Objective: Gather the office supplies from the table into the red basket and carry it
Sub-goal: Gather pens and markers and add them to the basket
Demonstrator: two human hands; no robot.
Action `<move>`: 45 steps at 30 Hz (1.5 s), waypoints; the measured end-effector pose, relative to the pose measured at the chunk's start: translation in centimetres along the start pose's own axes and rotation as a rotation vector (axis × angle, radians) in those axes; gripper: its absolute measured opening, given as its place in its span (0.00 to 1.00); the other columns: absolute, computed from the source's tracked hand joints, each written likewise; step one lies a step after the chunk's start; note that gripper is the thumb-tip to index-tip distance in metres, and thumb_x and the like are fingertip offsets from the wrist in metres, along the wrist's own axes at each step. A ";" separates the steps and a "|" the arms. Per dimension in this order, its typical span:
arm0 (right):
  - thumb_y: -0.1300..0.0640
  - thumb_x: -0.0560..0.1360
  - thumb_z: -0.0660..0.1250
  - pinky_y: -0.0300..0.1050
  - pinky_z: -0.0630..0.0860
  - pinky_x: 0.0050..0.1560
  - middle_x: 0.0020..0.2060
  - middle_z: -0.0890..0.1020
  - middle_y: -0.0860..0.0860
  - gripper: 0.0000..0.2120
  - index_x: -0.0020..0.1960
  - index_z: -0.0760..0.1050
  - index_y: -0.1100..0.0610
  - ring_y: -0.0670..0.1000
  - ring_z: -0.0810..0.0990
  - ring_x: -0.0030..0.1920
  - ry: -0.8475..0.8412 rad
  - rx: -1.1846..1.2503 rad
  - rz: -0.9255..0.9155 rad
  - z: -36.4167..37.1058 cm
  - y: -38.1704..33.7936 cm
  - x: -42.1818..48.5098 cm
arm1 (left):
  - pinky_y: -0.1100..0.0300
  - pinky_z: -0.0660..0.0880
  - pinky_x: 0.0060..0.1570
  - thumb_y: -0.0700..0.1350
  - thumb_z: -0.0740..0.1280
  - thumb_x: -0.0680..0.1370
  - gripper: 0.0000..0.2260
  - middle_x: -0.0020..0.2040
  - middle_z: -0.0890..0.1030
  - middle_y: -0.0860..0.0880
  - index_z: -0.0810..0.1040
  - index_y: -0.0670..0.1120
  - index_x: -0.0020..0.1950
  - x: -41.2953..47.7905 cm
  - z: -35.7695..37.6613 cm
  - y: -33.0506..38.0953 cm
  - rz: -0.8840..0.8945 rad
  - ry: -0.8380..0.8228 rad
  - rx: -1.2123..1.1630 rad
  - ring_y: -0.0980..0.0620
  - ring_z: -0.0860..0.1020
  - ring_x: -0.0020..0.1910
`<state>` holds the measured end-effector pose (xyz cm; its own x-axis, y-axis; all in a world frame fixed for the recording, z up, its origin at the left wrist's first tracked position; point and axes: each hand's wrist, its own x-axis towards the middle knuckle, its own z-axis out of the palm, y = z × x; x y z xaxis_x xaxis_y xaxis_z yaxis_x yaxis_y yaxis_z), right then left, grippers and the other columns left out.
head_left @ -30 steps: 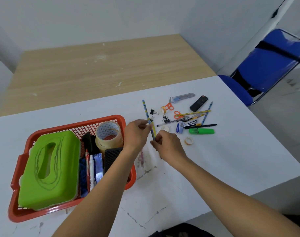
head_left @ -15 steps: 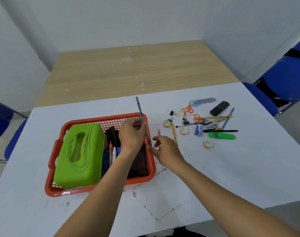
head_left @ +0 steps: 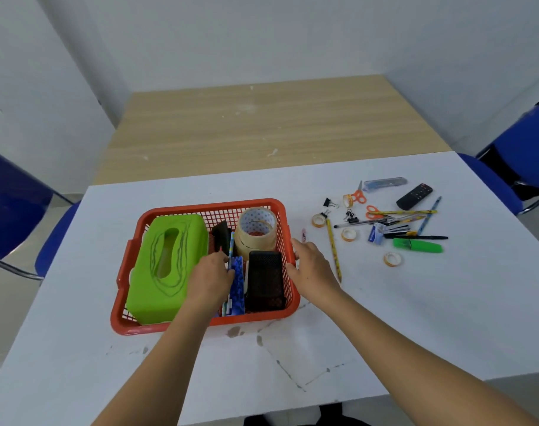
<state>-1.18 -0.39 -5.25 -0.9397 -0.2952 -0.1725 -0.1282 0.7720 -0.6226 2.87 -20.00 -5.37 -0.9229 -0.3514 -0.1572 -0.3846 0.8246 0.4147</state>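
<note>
1. Red basket (head_left: 200,208) sits on the white desk (head_left: 385,318), dead centre in the head view, and both hands are on it.
2. Left hand (head_left: 208,279) is down inside the basket, fingers (head_left: 220,258) curled and pinching a blue pencil (head_left: 231,245), whose free end points toward 12 o'clock.
3. That pencil stands between the green tissue box (head_left: 166,269) at its 9 o'clock and the black mesh holder (head_left: 265,278) at its 3 o'clock.
4. Two big tape rolls (head_left: 255,232), one stacked on the other, fill the basket's corner at 1 o'clock.
5. Right hand (head_left: 312,270) is at the basket's 3 o'clock, fingers bent and touching the right rim; whether they actually grip it, I cannot tell.
6. Just beside that hand, at its 3 o'clock, a yellow pencil (head_left: 333,249) lies loose on the desk.
7. More supplies are scattered at the basket's 2 o'clock: a green highlighter (head_left: 418,246), orange scissors (head_left: 358,196), a black remote (head_left: 414,196), binder clips (head_left: 331,203) and small tape rolls (head_left: 392,259).
8. None of those touch the basket; they lie well apart from it.
</note>
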 end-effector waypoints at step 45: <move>0.58 0.79 0.60 0.51 0.73 0.56 0.63 0.72 0.54 0.16 0.66 0.69 0.55 0.56 0.71 0.63 -0.024 -0.466 0.209 -15.5 22.6 3.7 | 0.58 0.72 0.51 0.54 0.67 0.76 0.19 0.62 0.75 0.53 0.74 0.51 0.65 1.9 11.7 23.3 0.537 -0.040 -0.039 0.52 0.71 0.62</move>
<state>-12.45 24.68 -8.16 -0.9537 -0.1158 -0.2776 -0.0708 0.9834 -0.1668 -8.06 3.73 -6.48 -0.9898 0.1323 0.0526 0.1413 0.8664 0.4790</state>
